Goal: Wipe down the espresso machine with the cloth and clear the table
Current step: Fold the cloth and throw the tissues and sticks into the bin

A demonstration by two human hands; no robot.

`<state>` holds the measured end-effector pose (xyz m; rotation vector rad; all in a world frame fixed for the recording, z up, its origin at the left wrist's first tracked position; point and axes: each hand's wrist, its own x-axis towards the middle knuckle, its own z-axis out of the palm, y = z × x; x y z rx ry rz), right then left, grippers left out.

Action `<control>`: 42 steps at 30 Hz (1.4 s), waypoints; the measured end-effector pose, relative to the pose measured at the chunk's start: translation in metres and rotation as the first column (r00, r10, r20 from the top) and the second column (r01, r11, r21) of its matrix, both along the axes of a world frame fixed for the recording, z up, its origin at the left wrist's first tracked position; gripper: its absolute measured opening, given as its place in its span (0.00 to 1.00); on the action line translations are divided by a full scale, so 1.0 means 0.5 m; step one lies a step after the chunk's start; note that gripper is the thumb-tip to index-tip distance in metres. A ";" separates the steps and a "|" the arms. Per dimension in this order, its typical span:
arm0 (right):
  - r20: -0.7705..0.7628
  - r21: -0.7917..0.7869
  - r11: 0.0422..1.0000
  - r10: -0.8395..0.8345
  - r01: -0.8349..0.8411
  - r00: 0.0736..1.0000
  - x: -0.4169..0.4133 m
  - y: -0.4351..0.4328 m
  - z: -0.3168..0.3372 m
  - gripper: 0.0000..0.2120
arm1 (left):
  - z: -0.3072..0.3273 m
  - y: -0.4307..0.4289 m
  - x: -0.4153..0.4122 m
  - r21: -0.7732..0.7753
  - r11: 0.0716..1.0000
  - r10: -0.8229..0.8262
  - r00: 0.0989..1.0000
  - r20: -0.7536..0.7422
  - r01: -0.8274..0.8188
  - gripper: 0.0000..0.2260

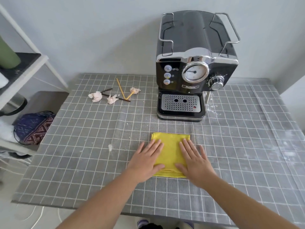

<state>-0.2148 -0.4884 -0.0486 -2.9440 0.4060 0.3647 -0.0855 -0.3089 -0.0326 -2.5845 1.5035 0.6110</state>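
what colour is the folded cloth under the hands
Yellow: the cloth shows best in the head view, the only one given.

The espresso machine (196, 66) bears a plate reading "Duchess" below its round gauge (195, 73)

One head-worn wide-angle camera looks forward and down, close over the table (82, 162).

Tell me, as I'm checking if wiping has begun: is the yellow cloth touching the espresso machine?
No, the yellow cloth lies on the table, apart from the espresso machine.
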 end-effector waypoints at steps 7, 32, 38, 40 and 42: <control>-0.072 -0.099 0.995 -0.001 -0.006 0.997 -0.015 -0.012 0.002 0.36 | -0.010 0.006 -0.003 0.042 0.999 -0.003 0.999 0.035 0.002 0.36; 0.128 0.222 0.975 0.001 -0.030 0.992 0.550 0.102 0.121 0.22 | 0.084 0.150 0.514 -0.184 0.857 0.502 0.861 0.087 -0.481 0.33; 0.082 0.267 0.954 -0.165 0.138 0.983 0.709 0.074 0.075 0.23 | 0.045 0.124 0.619 -0.176 0.823 0.541 0.840 -0.046 -0.540 0.35; 0.053 0.268 0.948 -0.190 0.169 0.980 0.731 0.070 0.062 0.20 | 0.035 0.104 0.622 -0.183 0.812 0.540 0.832 -0.124 -0.554 0.32; 0.042 0.264 0.947 -0.200 0.182 0.979 0.741 0.071 0.056 0.18 | 0.026 0.086 0.613 -0.242 0.803 0.536 0.838 -0.108 -0.545 0.26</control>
